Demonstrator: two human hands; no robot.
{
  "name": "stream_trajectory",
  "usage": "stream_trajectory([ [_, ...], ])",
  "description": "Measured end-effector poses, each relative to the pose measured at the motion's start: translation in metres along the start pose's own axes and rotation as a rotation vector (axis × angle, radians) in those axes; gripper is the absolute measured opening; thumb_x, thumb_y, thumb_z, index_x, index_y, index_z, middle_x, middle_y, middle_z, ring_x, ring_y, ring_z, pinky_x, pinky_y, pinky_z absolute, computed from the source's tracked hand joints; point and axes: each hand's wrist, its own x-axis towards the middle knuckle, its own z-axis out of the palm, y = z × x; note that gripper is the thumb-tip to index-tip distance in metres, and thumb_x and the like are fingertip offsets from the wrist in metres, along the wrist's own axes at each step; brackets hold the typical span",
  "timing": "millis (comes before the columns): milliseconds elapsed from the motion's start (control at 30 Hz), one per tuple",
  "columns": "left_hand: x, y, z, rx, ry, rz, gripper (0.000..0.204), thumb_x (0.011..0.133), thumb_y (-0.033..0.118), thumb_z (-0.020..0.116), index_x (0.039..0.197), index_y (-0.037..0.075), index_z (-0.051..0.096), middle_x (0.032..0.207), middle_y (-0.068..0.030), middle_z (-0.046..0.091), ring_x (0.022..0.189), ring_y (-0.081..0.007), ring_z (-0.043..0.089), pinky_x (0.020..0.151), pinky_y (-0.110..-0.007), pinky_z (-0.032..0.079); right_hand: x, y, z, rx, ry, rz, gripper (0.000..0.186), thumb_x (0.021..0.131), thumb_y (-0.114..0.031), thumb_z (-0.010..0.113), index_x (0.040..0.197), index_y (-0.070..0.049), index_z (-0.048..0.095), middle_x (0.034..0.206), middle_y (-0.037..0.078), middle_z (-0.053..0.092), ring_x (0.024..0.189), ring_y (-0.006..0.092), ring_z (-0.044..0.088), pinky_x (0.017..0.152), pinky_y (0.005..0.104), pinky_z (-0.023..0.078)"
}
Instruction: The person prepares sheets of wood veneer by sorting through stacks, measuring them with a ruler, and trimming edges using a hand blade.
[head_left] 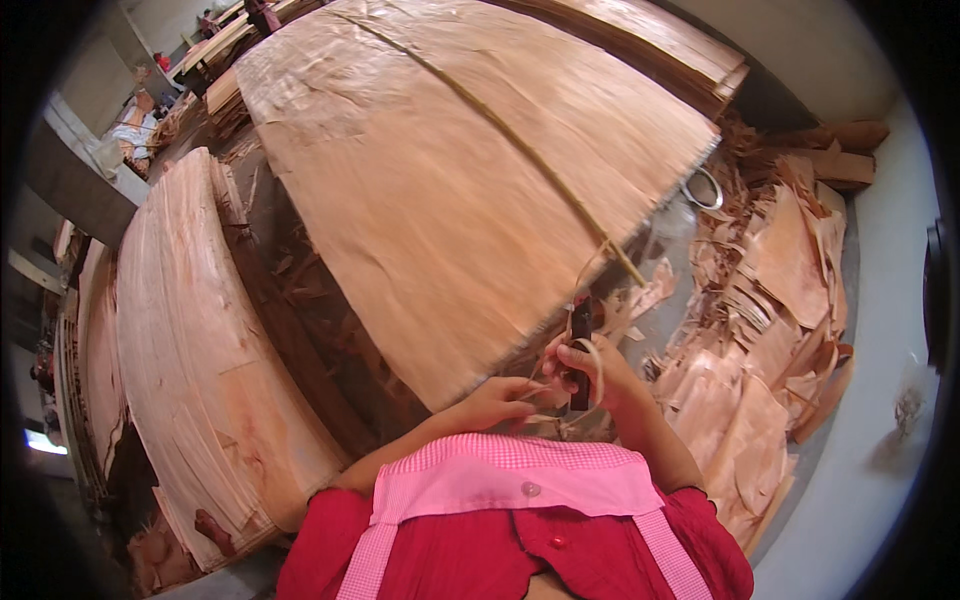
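In front of my chest, my right hand [590,368] grips a slim dark tool [580,325] with a reddish upper end; its exact kind is unclear. A pale, narrow strip [599,372] curves in a loop by the same hand. Just to the left, my left hand [500,398] reaches toward it, thumb and fingers seemingly pinching a thin end of pale strip. Both hands are at the near edge of a large tan wood veneer sheet [420,200]. Along the sheet lies a long thin stick [510,132], its near end jutting past the edge.
Curved veneer sheets are stacked [210,350] on the left. Torn veneer scraps [760,370] heap up on the right beside a pale wall [870,440]. A whitish ring [703,189] sits by the sheet's right corner. Another veneer stack [650,40] lies beyond.
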Motion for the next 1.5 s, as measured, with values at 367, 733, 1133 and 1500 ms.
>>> stream_trajectory([
  [367,-0.232,-0.007,-0.218,-0.034,0.515,-0.229,0.023,0.080,0.008,0.055,0.101,-0.002,0.059,0.065,-0.0026,0.057,0.049,-0.0057,0.049,0.043,-0.017,0.038,0.148,0.084,0.091,0.069,0.244,0.090,0.018,0.083,-0.021,0.056,0.092,-0.006,0.053,0.078,0.006,0.058,0.069,0.0142,0.056,0.047,0.0213,0.041],
  [733,-0.345,-0.033,-0.279,-0.517,0.749,0.046,0.019,0.080,0.008,0.056,0.096,-0.002,0.058,0.064,-0.0055,0.057,0.052,-0.0119,0.055,0.050,-0.023,0.047,0.203,0.148,0.146,0.306,0.098,0.047,0.017,0.088,-0.022,0.048,0.098,-0.009,0.051,0.088,0.004,0.057,0.071,0.0143,0.053,0.047,0.0203,0.040],
  [1133,-0.449,0.024,-0.536,-0.185,0.916,0.061,0.022,0.077,0.005,0.059,0.096,-0.005,0.059,0.072,-0.0084,0.061,0.059,-0.0115,0.057,0.057,-0.021,0.048,0.488,0.094,0.328,0.046,0.035,0.090,0.023,0.088,-0.023,0.048,0.103,-0.007,0.049,0.091,0.005,0.056,0.069,0.0120,0.052,0.046,0.0197,0.041],
  [1500,-0.491,0.103,-0.830,-0.162,1.113,0.081,0.006,0.080,0.008,0.056,0.080,0.002,0.056,0.068,-0.0045,0.058,0.058,-0.0101,0.055,0.054,-0.022,0.046,0.787,0.016,0.481,-0.273,-0.098,0.129,0.023,0.082,-0.023,0.056,0.095,-0.004,0.055,0.086,0.007,0.059,0.071,0.0138,0.057,0.048,0.0230,0.041],
])
